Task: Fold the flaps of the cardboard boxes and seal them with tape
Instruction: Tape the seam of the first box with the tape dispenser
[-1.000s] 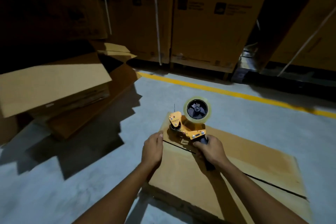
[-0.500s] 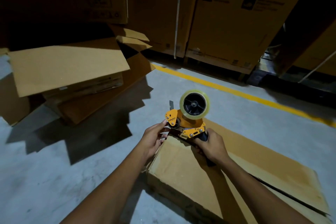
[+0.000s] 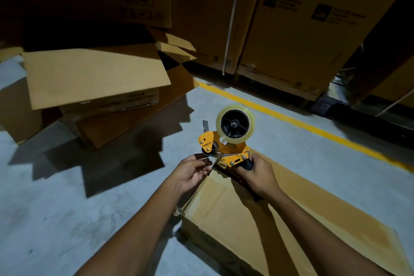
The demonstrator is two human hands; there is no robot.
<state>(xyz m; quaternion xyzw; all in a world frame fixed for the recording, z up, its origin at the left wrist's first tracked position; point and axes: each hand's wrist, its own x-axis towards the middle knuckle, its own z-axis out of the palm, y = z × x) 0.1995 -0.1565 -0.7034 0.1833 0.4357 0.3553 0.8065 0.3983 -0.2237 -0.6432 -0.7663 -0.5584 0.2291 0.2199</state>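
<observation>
Warehouse, dimly lit. Grey concrete floor (image 3: 67,219) with a yellow painted line (image 3: 291,119). Tall printed cartons (image 3: 302,29) stacked along the back, one strapped; loose flattened cardboard (image 3: 94,74) piled at left.

There is one orange handheld tape dispenser (image 3: 226,154), one clear tape roll (image 3: 235,124), one left hand (image 3: 192,173), one right hand (image 3: 261,177), one flat brown cardboard box (image 3: 235,224) and one yellow floor stripe (image 3: 313,128). The piled cartons (image 3: 94,74) cannot be counted.

The box (image 3: 246,219) is matt brown cardboard. The dispenser (image 3: 233,152) has an orange painted metal frame with a soft shine, a bare grey metal blade (image 3: 205,125), a black plastic hub (image 3: 234,123) and a matt black handle (image 3: 248,164). The tape (image 3: 237,108) is clear and glossy. The floor (image 3: 67,208) is rough grey concrete, and its line (image 3: 291,119) is yellow paint.
</observation>
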